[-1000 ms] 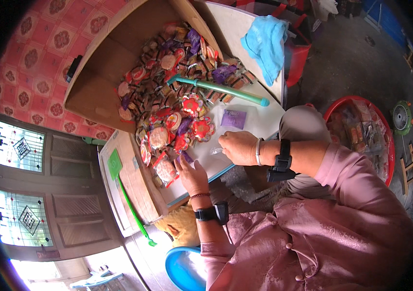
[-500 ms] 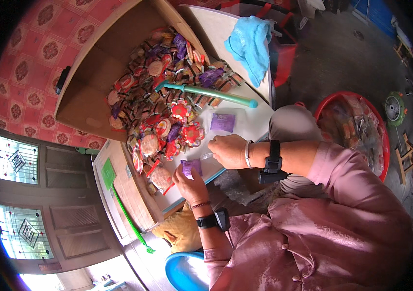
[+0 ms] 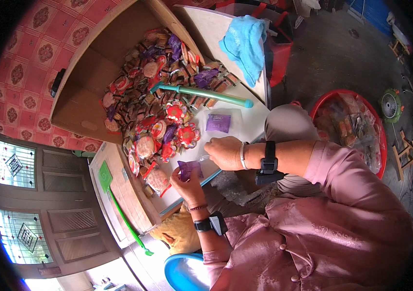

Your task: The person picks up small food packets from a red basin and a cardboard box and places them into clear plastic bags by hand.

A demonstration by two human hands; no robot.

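- White-topped bench, lying before my knees; all below reckoned from the fingers outward.
- Left hand: fingers and thumb bent round a small purple packet, only slightly parted, the packet between them above the bench's near edge.
- Right hand: fingers curled closed, tips pinched on clear plastic, just beside the packet.
- Second purple packet, flat on the bench beyond my right fingers.
- Red-and-clear packet, left of my left fingers.
- Green tube, one end resting on a heap of wrapped packets.
- Cardboard carton, on its side, the heap spilling from its mouth.
- Blue cloth, draped over a pale board.
- Red basin, filled with bagged packets, on my right.
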